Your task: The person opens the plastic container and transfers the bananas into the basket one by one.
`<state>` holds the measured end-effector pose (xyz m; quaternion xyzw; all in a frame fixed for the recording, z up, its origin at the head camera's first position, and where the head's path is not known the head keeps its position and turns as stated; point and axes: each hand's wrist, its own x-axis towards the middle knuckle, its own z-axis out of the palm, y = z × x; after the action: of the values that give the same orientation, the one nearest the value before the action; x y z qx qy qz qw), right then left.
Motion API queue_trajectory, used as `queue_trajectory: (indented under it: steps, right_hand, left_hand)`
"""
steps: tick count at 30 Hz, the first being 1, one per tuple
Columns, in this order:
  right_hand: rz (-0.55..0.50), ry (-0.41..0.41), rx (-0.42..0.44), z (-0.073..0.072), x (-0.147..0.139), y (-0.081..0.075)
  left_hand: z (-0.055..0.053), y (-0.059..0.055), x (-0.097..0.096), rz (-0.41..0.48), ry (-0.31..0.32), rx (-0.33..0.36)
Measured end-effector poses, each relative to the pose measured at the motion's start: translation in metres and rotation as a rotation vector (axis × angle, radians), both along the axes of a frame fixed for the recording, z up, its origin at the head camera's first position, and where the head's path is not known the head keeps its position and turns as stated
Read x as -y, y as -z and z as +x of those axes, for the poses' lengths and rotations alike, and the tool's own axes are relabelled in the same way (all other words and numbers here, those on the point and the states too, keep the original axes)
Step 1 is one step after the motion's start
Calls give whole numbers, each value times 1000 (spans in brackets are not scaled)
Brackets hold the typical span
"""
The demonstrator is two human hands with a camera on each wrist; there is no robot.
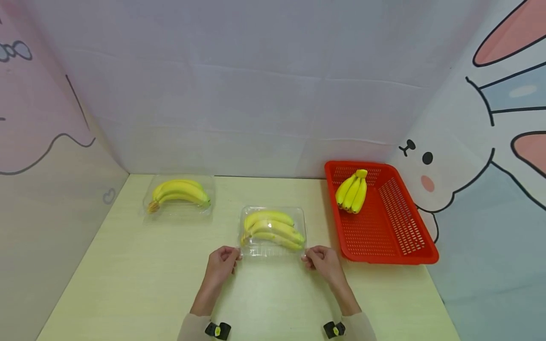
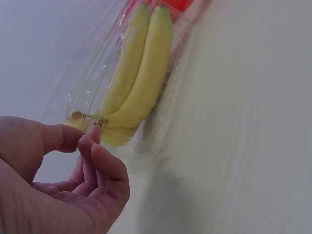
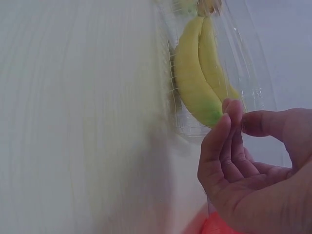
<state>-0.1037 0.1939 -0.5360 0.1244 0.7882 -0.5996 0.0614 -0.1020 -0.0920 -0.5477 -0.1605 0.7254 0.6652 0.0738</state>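
A clear plastic clamshell box point(image 1: 273, 253) with a bunch of bananas point(image 1: 275, 228) inside lies at the middle of the table. My left hand point(image 1: 222, 263) pinches its near left corner between thumb and fingers. At the near right corner, my right hand point(image 1: 323, 261) pinches the rim the same way. In the left wrist view the bananas point(image 2: 141, 73) show through the clear plastic, stem end close to the left fingertips point(image 2: 92, 141). The right wrist view has the greenish banana tips beside the right fingertips point(image 3: 234, 109).
Farther back on the left stands another clear box point(image 1: 147, 192) holding bananas point(image 1: 181, 192). A red plastic basket point(image 1: 384, 237) sits at the right, with a small bunch of bananas point(image 1: 351, 192) in its far left part. Printed cloth walls point(image 1: 256, 94) border the pale table point(image 1: 128, 274).
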Motion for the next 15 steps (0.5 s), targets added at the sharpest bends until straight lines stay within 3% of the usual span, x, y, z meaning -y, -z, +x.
queue_trajectory:
  steps: [15]
  right_hand:
    - [-9,9,33,12,-1,-2]
  left_hand:
    - [15,-1,1,12,3,13]
